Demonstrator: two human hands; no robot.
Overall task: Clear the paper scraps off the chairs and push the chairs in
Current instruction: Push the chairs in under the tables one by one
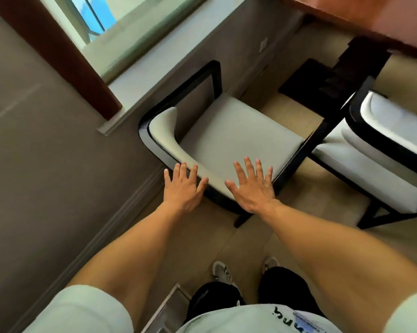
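Note:
A chair [236,133] with a pale grey seat and a black frame stands in front of me, its curved backrest toward me. No paper scrap shows on its seat. My left hand [183,188] is flat with fingers spread at the left end of the backrest. My right hand [253,186] lies flat with fingers spread over the right end of the backrest. A second chair [380,150] of the same kind stands to the right. The reddish-brown table [361,18] runs along the top right.
A grey wall with a window ledge [154,68] lies close to the left of the first chair. A dark table base [323,78] stands on the beige floor beyond the chairs. My shoes [223,272] are just behind the first chair.

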